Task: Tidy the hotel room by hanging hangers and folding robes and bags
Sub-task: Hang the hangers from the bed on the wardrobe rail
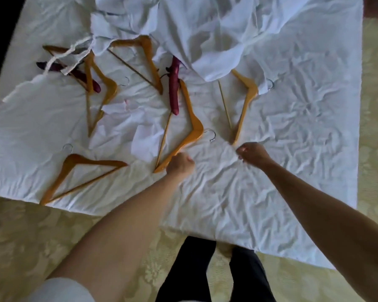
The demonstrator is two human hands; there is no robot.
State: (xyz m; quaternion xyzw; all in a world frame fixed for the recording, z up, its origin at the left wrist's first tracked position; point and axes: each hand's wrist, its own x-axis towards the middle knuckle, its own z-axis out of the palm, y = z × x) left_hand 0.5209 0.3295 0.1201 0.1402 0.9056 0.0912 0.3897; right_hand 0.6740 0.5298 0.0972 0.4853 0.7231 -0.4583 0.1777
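Both hands reach over the near edge of the white sheet [292, 171]. Left hand [180, 164] is curled around the lower arm of a wooden hanger [189, 127] lying mid-sheet. Right hand [252, 154] has curled fingers just beside the tip of another hanger [247, 99], holding nothing. White robes [205, 35] are heaped at the far edge.

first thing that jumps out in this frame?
Wooden hangers lie scattered over the rumpled white sheet, with crumpled white robes heaped at the far edge. The left hand grips the centre hanger at its near end; the right hand reaches for the right hanger.
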